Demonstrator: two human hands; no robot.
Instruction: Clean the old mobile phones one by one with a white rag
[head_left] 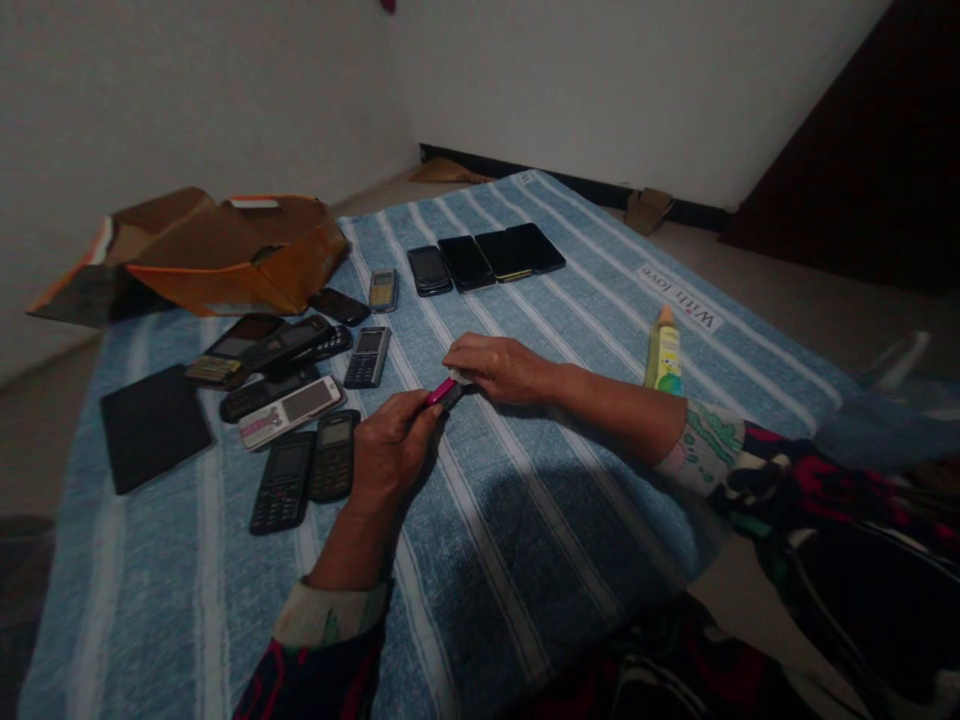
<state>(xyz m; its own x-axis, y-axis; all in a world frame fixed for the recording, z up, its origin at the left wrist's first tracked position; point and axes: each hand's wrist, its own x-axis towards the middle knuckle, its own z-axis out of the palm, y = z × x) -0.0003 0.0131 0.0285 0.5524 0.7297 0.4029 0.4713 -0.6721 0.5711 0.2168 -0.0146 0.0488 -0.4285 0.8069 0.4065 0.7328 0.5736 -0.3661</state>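
Observation:
A dark mobile phone with a pink edge is gripped at its near end by my left hand, fingers closed round it. My right hand is closed over the far end of the same phone, pinching a small white wad that looks like cloth or tissue and touches it. The phone's far end is hidden under those fingers. Beside my left hand lie two dark keypad phones, one upright-lying and one tilted. A white-and-pink phone rests just beyond them.
An open orange cardboard box stands at the back left, several phones before it. A black flat tablet-like thing lies at the left. Dark phones form a row at the back. A yellow-green bottle lies right on the striped cloth.

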